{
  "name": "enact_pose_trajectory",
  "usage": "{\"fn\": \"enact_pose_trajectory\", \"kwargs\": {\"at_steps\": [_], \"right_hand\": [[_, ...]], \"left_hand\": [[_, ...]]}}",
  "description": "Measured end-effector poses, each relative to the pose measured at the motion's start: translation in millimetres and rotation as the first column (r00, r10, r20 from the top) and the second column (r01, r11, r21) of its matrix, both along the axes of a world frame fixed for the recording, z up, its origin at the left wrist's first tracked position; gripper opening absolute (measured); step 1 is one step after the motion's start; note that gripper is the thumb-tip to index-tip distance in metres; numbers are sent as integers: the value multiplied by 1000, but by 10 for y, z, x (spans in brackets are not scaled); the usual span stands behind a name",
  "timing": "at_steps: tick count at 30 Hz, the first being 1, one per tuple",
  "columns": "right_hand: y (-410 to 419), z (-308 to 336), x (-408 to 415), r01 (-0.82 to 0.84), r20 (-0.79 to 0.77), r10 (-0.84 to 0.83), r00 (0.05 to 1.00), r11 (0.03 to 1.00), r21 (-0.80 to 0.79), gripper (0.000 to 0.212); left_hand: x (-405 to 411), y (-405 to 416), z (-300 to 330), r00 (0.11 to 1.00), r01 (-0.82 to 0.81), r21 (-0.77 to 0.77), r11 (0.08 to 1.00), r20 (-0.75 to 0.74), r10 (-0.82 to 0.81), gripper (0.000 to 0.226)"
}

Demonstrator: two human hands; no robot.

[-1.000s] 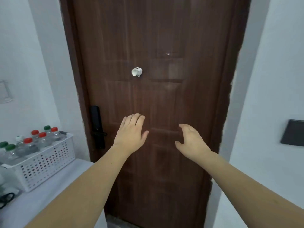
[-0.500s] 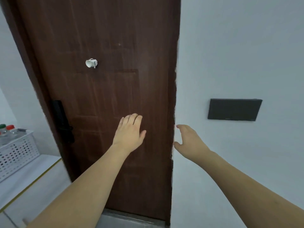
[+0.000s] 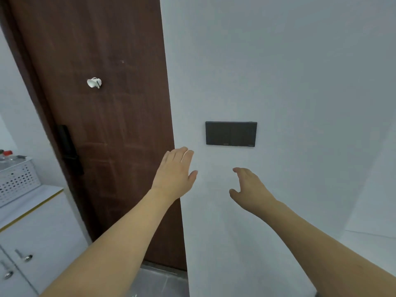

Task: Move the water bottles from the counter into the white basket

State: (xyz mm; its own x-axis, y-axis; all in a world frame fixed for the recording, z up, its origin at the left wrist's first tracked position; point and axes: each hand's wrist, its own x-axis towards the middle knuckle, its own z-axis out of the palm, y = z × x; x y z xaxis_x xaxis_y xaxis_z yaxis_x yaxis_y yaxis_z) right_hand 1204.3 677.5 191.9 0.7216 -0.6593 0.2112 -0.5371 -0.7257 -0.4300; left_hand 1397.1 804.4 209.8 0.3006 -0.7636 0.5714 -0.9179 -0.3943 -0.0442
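Since the earlier frames, your view has swung to the right: the door [image 3: 102, 116] now sits left of centre, the dark wall panel [image 3: 231, 133] has come to the middle, and the basket [image 3: 17, 181] has slid to the far left edge.

Your left hand [image 3: 173, 176] is raised in front of the door's edge, fingers [image 3: 180, 155] straight and together, holding nothing. Your right hand [image 3: 249, 189] hovers below the panel, loosely open with its fingers slightly curled, also holding nothing. Neither hand touches anything.

Location of the task items: the basket stands on the white table [image 3: 27, 202] at the left edge, only partly in frame. Bottles [image 3: 6, 156] rise above its rim (one red cap is clear; the rest are cut off by the frame edge, so a count cannot be made).

Progress, as a judgement: at least some bottles are already in the basket. No loose bottle shows on the visible part of the table, but most of that surface is out of view. You cannot confirm completion from here. To verify, turn back left and check the table for bottles still outside the basket.
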Motion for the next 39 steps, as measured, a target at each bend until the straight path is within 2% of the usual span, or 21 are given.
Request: {"fn": "enact_pose_trajectory", "kwargs": {"at_steps": [3, 9, 12, 21, 28, 34, 39], "right_hand": [[-75, -21, -274, 8, 1, -8, 1000, 1000, 1, 66], [-300, -28, -947, 45, 0, -45, 999, 999, 4, 66], [-467, 9, -1380, 57, 17, -57, 998, 998, 10, 66], [-1066, -152, -2772, -25, 26, 25, 999, 1000, 10, 66], [-1426, -255, -3558, 5, -11, -4, 1000, 998, 61, 66], [-1840, -293, -4280, 50, -33, -48, 998, 996, 69, 64], [-2269, -335, -5039, 57, -5, -57, 998, 995, 78, 64]], "left_hand": [[-274, -140, -42, 999, 25, 26, 999, 23, -26, 57], [-809, -364, -129, 998, 4, 49, 999, -66, 0, 59], [-1226, -459, -136, 999, 15, 68, 998, -39, -12, 58], [-2630, -957, -148, 998, -49, 38, 998, -44, 51, 57], [-3513, -1422, -368, 995, 14, 109, 994, -99, -3, 57], [-4211, -1902, -443, 984, 55, 85, 995, -172, -40, 57], [-4937, -2294, -473, 986, 57, 91, 994, -161, -41, 57]]}}
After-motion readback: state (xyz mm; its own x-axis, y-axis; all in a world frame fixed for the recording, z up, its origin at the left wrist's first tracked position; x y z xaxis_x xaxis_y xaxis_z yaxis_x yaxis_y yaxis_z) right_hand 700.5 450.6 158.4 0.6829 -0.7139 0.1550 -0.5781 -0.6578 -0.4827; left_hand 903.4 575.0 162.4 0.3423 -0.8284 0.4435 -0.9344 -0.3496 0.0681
